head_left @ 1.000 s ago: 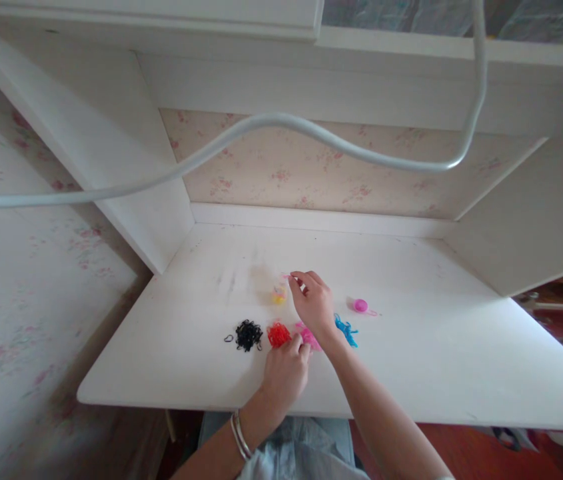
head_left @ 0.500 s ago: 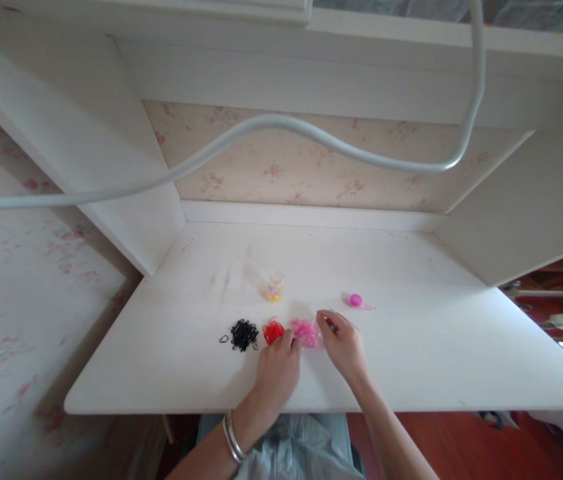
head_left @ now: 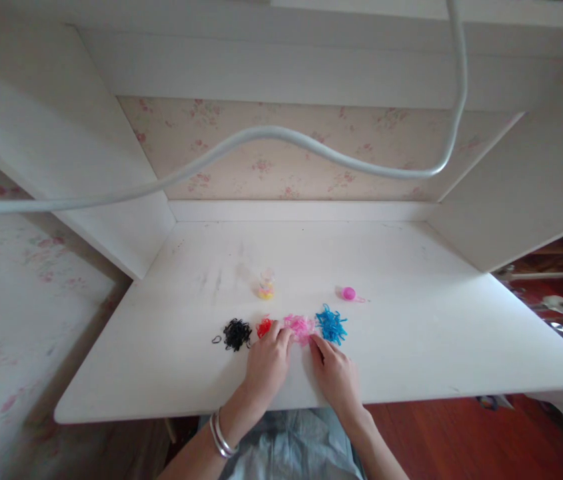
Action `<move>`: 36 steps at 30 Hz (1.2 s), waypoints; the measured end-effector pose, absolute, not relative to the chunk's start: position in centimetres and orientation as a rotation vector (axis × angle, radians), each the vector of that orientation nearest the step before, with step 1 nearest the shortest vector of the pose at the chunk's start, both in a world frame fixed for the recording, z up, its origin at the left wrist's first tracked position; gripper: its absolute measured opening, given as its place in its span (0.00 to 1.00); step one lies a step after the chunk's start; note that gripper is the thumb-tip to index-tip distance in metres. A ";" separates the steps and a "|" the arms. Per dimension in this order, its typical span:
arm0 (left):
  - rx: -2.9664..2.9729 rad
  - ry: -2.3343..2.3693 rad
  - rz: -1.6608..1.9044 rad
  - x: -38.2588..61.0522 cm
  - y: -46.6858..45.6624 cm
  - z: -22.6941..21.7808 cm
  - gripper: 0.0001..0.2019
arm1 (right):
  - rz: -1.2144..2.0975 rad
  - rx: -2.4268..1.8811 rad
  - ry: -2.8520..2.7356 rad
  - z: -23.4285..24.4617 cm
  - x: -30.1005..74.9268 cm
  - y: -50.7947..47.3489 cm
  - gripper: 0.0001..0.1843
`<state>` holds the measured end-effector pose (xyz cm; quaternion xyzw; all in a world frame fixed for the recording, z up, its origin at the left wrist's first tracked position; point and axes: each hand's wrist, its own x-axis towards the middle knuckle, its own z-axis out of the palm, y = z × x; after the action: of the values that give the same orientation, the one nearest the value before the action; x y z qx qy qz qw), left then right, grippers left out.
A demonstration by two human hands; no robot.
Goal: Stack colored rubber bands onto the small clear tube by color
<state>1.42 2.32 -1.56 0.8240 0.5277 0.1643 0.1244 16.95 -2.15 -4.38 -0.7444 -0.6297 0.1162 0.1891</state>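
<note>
Pink bands point(head_left: 299, 326) lie heaped toward the front edge of the worktop point(head_left: 411, 353), probably light, stretchy, tangle-prone, best pinched singly by a loop; left hand point(head_left: 268, 361) and right hand point(head_left: 337, 373) bend narrowly beside them, any grip unclear

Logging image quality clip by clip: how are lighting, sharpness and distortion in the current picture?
Head view: soft light, faint shadow left of the pink round piece; head view: wide-angle stretching toward the edges; head view: individual bands merge in the pink pile, too soft to tell whether the left hand or right hand pinches one.
</note>
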 end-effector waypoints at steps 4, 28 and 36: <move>2.305 1.485 0.677 1.0 3.1 -1.3 0.10 | 0.308 -2.044 -1.687 -5.0 17.3 -2.3 0.22; 2.140 1.653 1.259 -1.8 11.9 5.4 0.12 | 0.525 -1.855 -1.364 -4.8 17.7 -2.8 0.22; 2.155 1.584 1.259 -2.0 11.7 4.2 0.13 | 0.639 -1.805 -1.188 -3.2 16.7 -1.3 0.23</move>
<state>-2.00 11.73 4.21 0.7258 0.5336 0.4242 0.0923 16.66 -1.33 -3.19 -0.7232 -0.4762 0.2562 0.4296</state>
